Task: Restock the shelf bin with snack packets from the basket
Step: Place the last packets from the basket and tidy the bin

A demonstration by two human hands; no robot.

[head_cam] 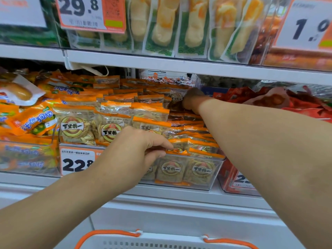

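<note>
- Clear shelf bin [213,174] on the middle shelf, packed with orange-topped snack packets [115,112] from front wall to back; round logo printed on each packet.
- Left hand [142,150] at the bin's front edge, thumb and fingers pinching the orange top seam of 1 front-row packet [177,150].
- Right hand [193,101] reaching deep to the bin's back right corner, fingers curled down among the packets; touching a dark packet [177,101] there, but grip on it cannot be told.
- Hands well apart: left at the front edge, right at the back.
- 2 packets standing upright against the bin's clear front wall, just right of the left hand.
- Price tag [77,161] clipped to the bin's front left, reading "22" with the rest hidden by the left forearm.
- Neighbouring bin [27,159] on the left holding orange packets with blue lettering.
- Red packets [305,105] heaped in the bin on the right.
- Upper shelf [179,64] carrying clear-fronted packs of pale yellow food [161,24], with price tags reading "29.8" [80,13] and "1.9" [305,24].
- White basket [161,243] with orange handles at the bottom edge of the view, below the shelf; contents not visible.
</note>
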